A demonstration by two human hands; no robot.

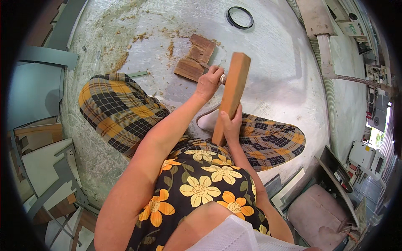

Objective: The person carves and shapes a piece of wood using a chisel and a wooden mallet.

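Observation:
My left hand (208, 83) is closed around a chisel (204, 65). Its blade end meets a brown wooden block (189, 69) on the floor, and its metal-capped handle end sticks out beside my fist. Behind that block, and touching it, lies a rougher, notched part of wood (202, 48); I cannot tell whether the two are one piece. My right hand (231, 125) grips a thick, squared wooden bar (235, 83) near its lower end. The bar slants upward, its side close to the chisel's handle end; whether they touch I cannot tell.
Sawdust and shavings (121, 62) are scattered on the grey floor. A black ring (240, 17) and a thin green strip (137, 74) lie there too. Panels and offcuts (46, 167) crowd the left. On the right are a ribbed hose (328, 108) and a rounded pinkish-grey object (318, 213).

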